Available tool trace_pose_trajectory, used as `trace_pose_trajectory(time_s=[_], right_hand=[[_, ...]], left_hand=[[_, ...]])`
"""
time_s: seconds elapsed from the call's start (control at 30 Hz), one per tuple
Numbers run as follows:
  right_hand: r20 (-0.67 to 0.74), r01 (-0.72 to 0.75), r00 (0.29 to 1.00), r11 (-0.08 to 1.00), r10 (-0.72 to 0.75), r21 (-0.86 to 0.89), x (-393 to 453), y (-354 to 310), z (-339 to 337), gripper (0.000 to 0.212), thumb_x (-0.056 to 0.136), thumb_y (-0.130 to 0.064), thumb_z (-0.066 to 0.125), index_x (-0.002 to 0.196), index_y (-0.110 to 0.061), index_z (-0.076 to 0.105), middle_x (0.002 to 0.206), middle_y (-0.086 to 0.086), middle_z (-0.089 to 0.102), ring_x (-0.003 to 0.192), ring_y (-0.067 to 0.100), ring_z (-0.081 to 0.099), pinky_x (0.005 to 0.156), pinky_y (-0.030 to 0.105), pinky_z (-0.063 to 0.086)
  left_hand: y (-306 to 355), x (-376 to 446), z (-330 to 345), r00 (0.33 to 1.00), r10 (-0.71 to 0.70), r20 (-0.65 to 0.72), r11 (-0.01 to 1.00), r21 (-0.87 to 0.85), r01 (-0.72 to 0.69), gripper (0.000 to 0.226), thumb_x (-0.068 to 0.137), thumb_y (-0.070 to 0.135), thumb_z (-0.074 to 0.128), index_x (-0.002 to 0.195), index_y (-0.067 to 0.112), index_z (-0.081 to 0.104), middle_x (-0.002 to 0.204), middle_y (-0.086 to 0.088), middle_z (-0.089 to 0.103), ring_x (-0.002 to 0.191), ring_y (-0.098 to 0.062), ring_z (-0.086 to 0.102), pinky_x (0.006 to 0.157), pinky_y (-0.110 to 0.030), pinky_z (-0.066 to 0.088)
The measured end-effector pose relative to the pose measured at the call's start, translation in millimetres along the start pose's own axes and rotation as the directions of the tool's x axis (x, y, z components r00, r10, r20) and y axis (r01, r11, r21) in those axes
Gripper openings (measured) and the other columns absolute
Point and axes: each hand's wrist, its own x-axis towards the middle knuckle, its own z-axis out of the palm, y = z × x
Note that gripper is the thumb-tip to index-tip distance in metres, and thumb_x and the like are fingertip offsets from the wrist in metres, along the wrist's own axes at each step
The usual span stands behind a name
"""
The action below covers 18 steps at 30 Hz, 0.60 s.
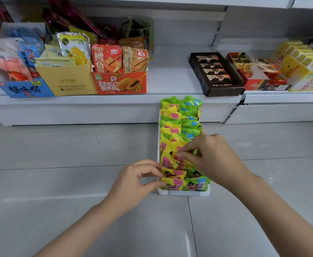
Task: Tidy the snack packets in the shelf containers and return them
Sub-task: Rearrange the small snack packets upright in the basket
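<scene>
A long white container (184, 193) lies on the grey floor in front of the bottom shelf. It is packed with two rows of snack packets: yellow packets (170, 125) on the left and green packets (191, 108) on the right. My left hand (133, 180) pinches a yellow packet (173, 183) at the near left end of the container. My right hand (209, 156) reaches in from the right, its fingertips pinching a packet (183, 163) in the middle of the near rows.
The white bottom shelf (170, 78) has a bare gap right behind the container. Left of the gap stand an orange box (120, 84), a yellow box (66, 80) and a blue box (25, 89). To its right sit a dark chocolate tray (216, 75) and yellow boxes (300, 71).
</scene>
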Motion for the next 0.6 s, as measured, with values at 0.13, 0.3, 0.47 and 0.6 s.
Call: trace_pose_trajectory(time_s=[0.13,0.3,0.47,0.6], right_hand=[[0.104,-0.027,0.994,0.991,0.041,-0.133,2.3,-7.8,14.7,0.026,0.083,-0.048,0.074,0.102,-0.032,0.077,0.095,-0.008,0.055,0.095,0.014,0.059,0.083,0.034,0.051],[0.032,-0.067,0.997,0.99,0.071,-0.124,-1.3,-6.3,23.8,0.016,0.088,-0.034,0.073,0.099,-0.025,0.079,0.094,-0.008,0.043,0.096,0.017,0.056,0.076,0.034,0.049],[-0.265,-0.091,0.953,0.975,0.144,0.202,-1.6,-2.0,3.5,0.004,0.091,-0.018,0.07,0.089,-0.016,0.073,0.094,0.0,0.061,0.071,0.005,0.057,0.068,0.011,0.046],[-0.235,-0.145,0.91,0.792,0.343,0.592,13.0,-3.4,-28.1,0.011,0.1,-0.025,0.056,0.089,-0.023,0.058,0.075,0.007,0.073,0.064,0.015,0.071,0.067,0.029,0.059]], left_hand=[[1.0,0.6,-0.1,1.0,0.009,0.003,0.997,-0.075,-0.008,0.011,0.072,0.031,0.08,0.081,0.026,0.077,0.099,0.011,0.071,0.098,-0.019,0.07,0.092,-0.03,0.056],[-0.6,0.5,-1.6,1.0,-0.005,0.021,0.995,-0.095,0.007,0.008,0.075,0.029,0.08,0.081,0.032,0.077,0.1,0.012,0.071,0.096,-0.015,0.071,0.09,-0.025,0.054],[-1.3,1.1,-1.1,1.0,-0.013,0.015,0.997,-0.073,0.014,0.014,0.075,0.04,0.081,0.086,0.035,0.073,0.099,0.011,0.074,0.097,-0.016,0.071,0.089,-0.026,0.055],[2.5,6.4,-2.6,0.999,-0.044,-0.003,0.99,-0.134,0.043,0.034,0.068,0.046,0.083,0.093,0.04,0.062,0.096,0.006,0.074,0.092,-0.017,0.072,0.082,-0.023,0.056]])
